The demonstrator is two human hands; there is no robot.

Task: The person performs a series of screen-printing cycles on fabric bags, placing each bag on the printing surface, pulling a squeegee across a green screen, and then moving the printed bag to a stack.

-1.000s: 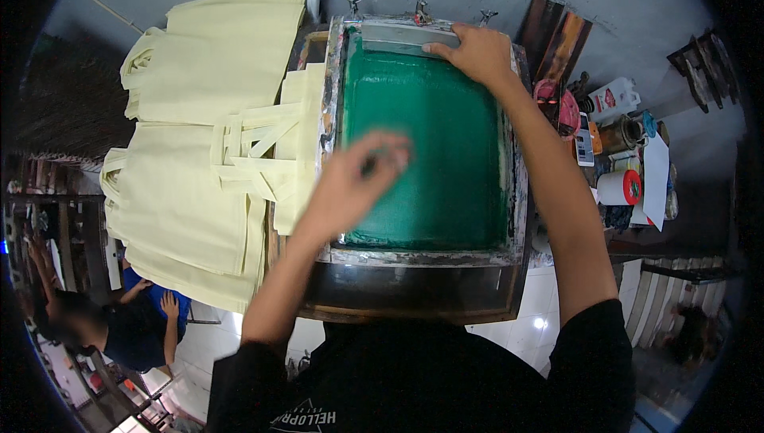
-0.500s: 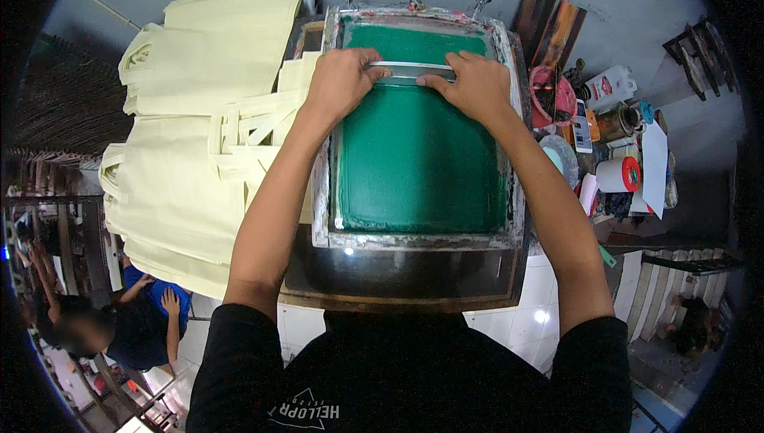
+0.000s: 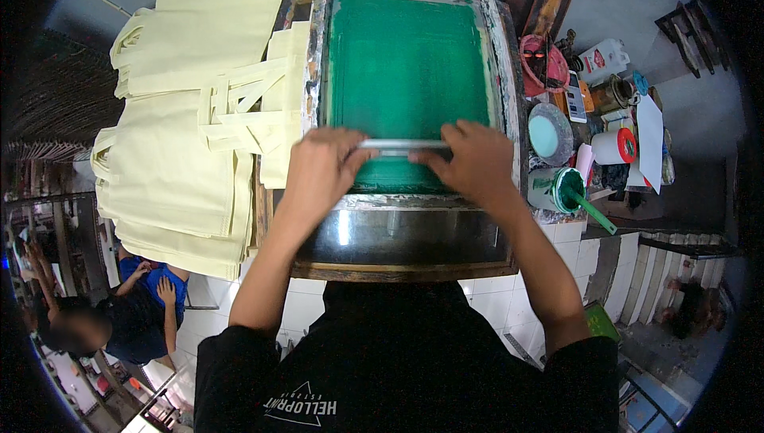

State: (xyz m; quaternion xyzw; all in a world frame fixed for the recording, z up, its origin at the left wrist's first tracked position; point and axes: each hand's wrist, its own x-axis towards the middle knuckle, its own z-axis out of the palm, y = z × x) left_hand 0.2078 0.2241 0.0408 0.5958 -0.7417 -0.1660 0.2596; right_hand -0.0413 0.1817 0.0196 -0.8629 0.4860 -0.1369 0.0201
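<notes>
Both my hands are closed on a squeegee (image 3: 403, 145) with a pale metal bar. My left hand (image 3: 322, 164) grips its left end and my right hand (image 3: 476, 161) its right end, thumbs on the near side. The squeegee lies across the near part of a screen printing frame (image 3: 412, 204), whose mesh (image 3: 410, 67) is coated in green ink. Its blade is hidden under the bar and my fingers. The frame rests on a dark glossy table (image 3: 398, 238) with a wooden edge. What lies beneath the mesh is hidden.
Stacks of cream fabric bags (image 3: 175, 170) lie at the left. At the right stand an ink tub (image 3: 549, 188) with a green spatula (image 3: 593, 212), a bowl of pale liquid (image 3: 549, 134), a pink basket (image 3: 545, 75) and a white jug (image 3: 603, 59). A seated person (image 3: 135, 314) is at the lower left.
My hands have drawn the squeegee from the far part of the screen toward me. The view has shifted, and the ink tub now shows beside my right arm.
</notes>
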